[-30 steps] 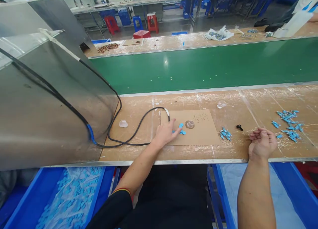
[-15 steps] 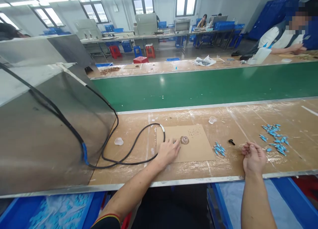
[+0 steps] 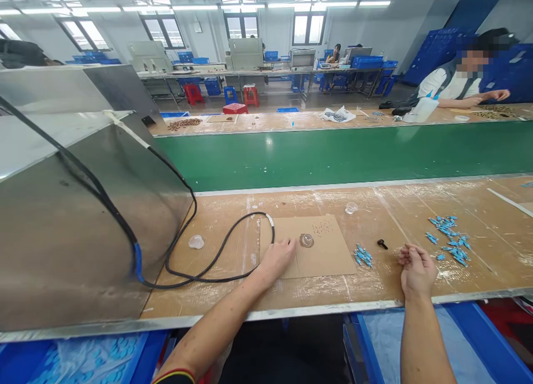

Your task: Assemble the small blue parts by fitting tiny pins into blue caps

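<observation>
My left hand point(image 3: 280, 257) is over the left part of a flat cardboard sheet point(image 3: 320, 262), fingers bunched together; whatever they hold is hidden. A black cable loop point(image 3: 227, 237) passes beneath this hand. Just right of its fingertips sits a small clear round dish point(image 3: 307, 240), with tiny dark specks point(image 3: 323, 228) scattered behind it. My right hand point(image 3: 418, 270) rests palm-up near the table's front edge, fingers curled and thumb pressed in; any small item there is too small to name. Left of it lie a small black piece point(image 3: 382, 244) and a cluster of small blue parts point(image 3: 363, 255).
More blue parts point(image 3: 452, 240) lie on the right. Clear plastic pieces rest at left point(image 3: 196, 242) and back point(image 3: 351, 208). A metal housing point(image 3: 95, 223) stands at left. Beyond the green belt point(image 3: 291, 156), a co-worker point(image 3: 449, 87) sits. Blue bins point(image 3: 478, 339) are below the table edge.
The view has tilted up and shifted slightly right. My left hand's fingers have drawn closer together beside the dish. My right hand stays curled in about the same place.
</observation>
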A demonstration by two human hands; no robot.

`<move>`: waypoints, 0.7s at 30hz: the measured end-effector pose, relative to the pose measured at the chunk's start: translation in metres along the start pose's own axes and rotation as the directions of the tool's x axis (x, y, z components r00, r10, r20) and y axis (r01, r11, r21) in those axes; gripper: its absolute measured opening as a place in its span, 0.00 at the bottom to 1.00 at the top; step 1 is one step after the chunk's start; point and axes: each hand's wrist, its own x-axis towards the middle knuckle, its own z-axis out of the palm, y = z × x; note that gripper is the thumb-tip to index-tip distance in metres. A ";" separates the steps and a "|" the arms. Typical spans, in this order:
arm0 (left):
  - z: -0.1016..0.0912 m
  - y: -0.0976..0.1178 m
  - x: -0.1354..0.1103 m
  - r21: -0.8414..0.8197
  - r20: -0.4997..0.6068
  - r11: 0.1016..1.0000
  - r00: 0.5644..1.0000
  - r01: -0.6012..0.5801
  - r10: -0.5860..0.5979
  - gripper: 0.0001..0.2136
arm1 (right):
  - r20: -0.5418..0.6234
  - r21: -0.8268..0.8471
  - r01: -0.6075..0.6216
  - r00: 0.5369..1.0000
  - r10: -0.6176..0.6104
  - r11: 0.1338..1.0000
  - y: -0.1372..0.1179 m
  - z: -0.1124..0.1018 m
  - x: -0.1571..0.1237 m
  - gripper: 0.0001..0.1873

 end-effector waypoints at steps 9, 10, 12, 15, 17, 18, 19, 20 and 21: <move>0.004 -0.008 0.002 -0.494 -0.087 0.866 0.988 0.072 -0.131 0.08 | 0.007 -0.024 0.008 1.000 -0.008 1.000 0.000 0.000 0.000 0.30; 0.005 -0.010 0.003 -0.583 -0.110 0.810 0.982 0.062 -0.155 0.07 | 0.009 -0.022 0.008 1.000 -0.008 1.000 0.001 -0.001 0.000 0.30; 0.004 -0.015 0.005 -0.758 -0.161 0.652 0.963 0.020 -0.217 0.11 | 0.015 -0.011 0.004 1.000 -0.004 1.000 0.001 -0.002 0.001 0.31; -0.003 -0.029 0.008 -0.948 -0.197 0.304 0.917 -0.088 -0.347 0.18 | 0.011 0.010 -0.017 1.000 0.017 1.000 0.000 -0.002 0.002 0.32; -0.011 -0.039 0.006 -0.984 -0.177 0.046 0.892 -0.173 -0.416 0.19 | 0.015 -0.002 0.001 1.000 -0.001 1.000 -0.003 0.002 0.001 0.31; -0.016 -0.044 0.005 -0.975 -0.157 -0.073 0.886 -0.209 -0.436 0.19 | 0.022 -0.020 0.030 0.999 -0.030 0.999 -0.005 0.004 0.000 0.31; -0.020 -0.049 0.003 -0.955 -0.133 -0.180 0.884 -0.235 -0.449 0.18 | 0.028 -0.046 0.067 0.997 -0.066 0.997 -0.006 0.006 -0.001 0.30; -0.025 -0.052 0.000 -0.929 -0.102 -0.275 0.885 -0.249 -0.455 0.16 | 0.036 -0.080 0.111 0.993 -0.109 0.991 -0.008 0.008 -0.002 0.29; -0.028 -0.055 -0.002 -0.900 -0.066 -0.357 0.887 -0.250 -0.456 0.13 | 0.022 -0.114 0.139 0.990 -0.137 0.984 -0.008 0.010 -0.002 0.28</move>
